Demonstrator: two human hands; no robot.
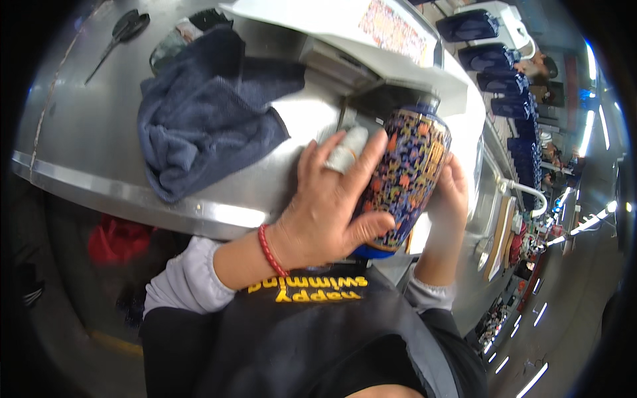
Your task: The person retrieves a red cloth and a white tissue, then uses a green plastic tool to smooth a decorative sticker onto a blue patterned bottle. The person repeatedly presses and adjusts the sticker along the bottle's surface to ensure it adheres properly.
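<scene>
Vase (410,174), glossy and rounded with dense orange, yellow and pink floral patterning on dark blue, is lying tilted at the near edge of the brushed-metal tabletop (86,132); the left hand (328,212), wearing a red beaded bracelet and a white-wrapped finger, is gripping its side; the right hand (451,192) is cupping the far side; a crumpled blue-grey terry towel (206,106) is lying just beside; black scissors (119,36) are resting well apart

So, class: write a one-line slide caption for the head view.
Both hands, left hand and right hand, grip a patterned blue vase beside a blue towel.
</scene>
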